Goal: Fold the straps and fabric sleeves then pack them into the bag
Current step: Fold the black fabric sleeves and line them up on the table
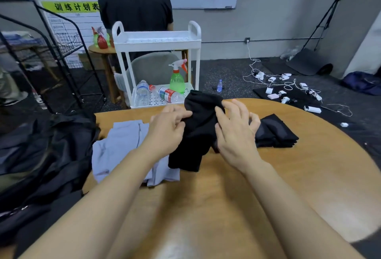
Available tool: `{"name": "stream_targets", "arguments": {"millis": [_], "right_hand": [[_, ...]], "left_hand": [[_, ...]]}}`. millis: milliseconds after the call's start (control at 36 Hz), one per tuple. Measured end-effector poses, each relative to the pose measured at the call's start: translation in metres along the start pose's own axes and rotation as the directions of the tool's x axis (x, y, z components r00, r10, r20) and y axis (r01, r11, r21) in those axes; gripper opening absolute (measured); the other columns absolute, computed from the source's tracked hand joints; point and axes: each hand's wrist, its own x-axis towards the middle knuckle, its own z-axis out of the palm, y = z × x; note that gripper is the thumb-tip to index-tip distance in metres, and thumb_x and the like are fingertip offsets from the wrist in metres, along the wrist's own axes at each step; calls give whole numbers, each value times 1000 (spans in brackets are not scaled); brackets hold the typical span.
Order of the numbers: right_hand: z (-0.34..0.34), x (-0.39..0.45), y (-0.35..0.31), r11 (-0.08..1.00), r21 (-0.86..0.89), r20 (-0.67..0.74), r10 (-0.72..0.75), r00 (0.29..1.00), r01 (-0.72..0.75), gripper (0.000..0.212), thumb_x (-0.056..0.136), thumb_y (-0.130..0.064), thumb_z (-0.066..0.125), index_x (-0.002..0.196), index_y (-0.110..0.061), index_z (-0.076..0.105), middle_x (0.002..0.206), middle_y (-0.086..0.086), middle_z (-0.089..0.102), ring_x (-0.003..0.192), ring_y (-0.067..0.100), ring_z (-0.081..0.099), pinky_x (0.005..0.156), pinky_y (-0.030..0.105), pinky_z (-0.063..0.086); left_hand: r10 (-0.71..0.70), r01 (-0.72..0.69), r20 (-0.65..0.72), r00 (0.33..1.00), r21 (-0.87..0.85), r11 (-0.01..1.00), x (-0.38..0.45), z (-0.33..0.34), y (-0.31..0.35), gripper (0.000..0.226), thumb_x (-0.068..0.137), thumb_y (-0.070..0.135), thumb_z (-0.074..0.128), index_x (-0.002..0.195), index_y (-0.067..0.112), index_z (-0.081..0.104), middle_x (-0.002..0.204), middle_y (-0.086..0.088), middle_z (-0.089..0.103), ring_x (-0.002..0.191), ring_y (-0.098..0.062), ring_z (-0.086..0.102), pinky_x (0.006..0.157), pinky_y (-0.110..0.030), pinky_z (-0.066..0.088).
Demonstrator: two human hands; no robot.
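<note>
The black sleeve (198, 130) hangs limp and creased over the table (226, 186). The left hand (167, 132) and right hand (235, 132) pinch its upper edges.

Round wooden table (288, 176) holding cloth things. Gray cloth pieces (115, 149) lying spread on left part, partly stacked. Black sleeve (198, 135) lying in middle, its near end lying over edge of gray cloth. Folded black pile (276, 132) sitting on right part, near far edge. Big black bag (51, 155) sitting at left edge of table, touching gray cloth; cannot tell how much of it is resting on table.
</note>
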Motion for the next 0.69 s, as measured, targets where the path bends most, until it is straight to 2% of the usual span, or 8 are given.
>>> {"name": "stream_targets", "arguments": {"millis": [83,167,306,417,472,556,611,694], "right_hand": [[-26,-20,0,1000,5,-29,-2,1000,2,38,89,-18,42,121,-11,61,135,6,50,134,24,30,99,52,23],[-47,-40,0,1000,-1,-42,-8,999,8,36,90,-20,41,118,-13,63,131,4,53,132,23,31,99,50,21],[-73,-63,2,999,-20,-61,-31,998,30,35,90,-23,39,111,-16,66,123,0,58,130,23,33,100,47,19],[-76,-70,3,999,-40,-48,-36,998,34,29,89,-22,44,105,-17,68,120,-2,58,128,23,33,101,48,19],[-66,-73,4,998,-53,0,-39,999,39,27,87,-22,46,101,-16,69,118,-1,60,125,23,35,99,44,18],[-43,-85,8,993,-96,142,-54,988,68,29,85,-22,47,101,-16,71,118,1,62,122,22,33,95,43,17],[-29,-94,10,989,-119,286,-53,957,91,33,91,-20,44,115,-16,66,131,2,56,129,22,27,99,44,14],[-16,-102,14,990,-107,436,-36,899,92,43,100,-20,38,143,-17,42,156,1,28,144,25,13,107,46,13]], "left_hand": [[33,-30,25,999,-110,993,-28,-1,25,38,92,-4,51,120,16,68,101,23,47,84,-4,54,89,-19,41],[9,4,69,998,-178,984,-57,-1,46,35,94,-2,52,120,16,67,106,19,48,86,-8,58,76,-4,38],[-34,64,117,993,-266,962,-93,-1,69,30,94,6,57,118,22,68,110,19,52,89,-12,64,78,-13,43],[-56,75,75,996,-283,956,-103,1,74,27,92,6,60,109,25,70,111,16,56,72,-1,60,68,-7,42],[-78,94,86,993,-207,974,-103,10,67,27,92,7,60,112,21,71,113,12,56,69,-1,56,68,-5,39],[-122,130,151,981,-42,991,-105,30,45,31,92,5,57,119,14,68,113,7,53,85,-8,55,77,-2,35],[-167,165,198,966,27,986,-109,43,30,33,93,4,56,122,13,66,115,4,53,99,-17,56,88,-13,38],[-211,198,238,948,77,977,-116,56,11,36,92,4,55,126,14,64,104,8,46,99,-13,52,96,-26,42]]}}
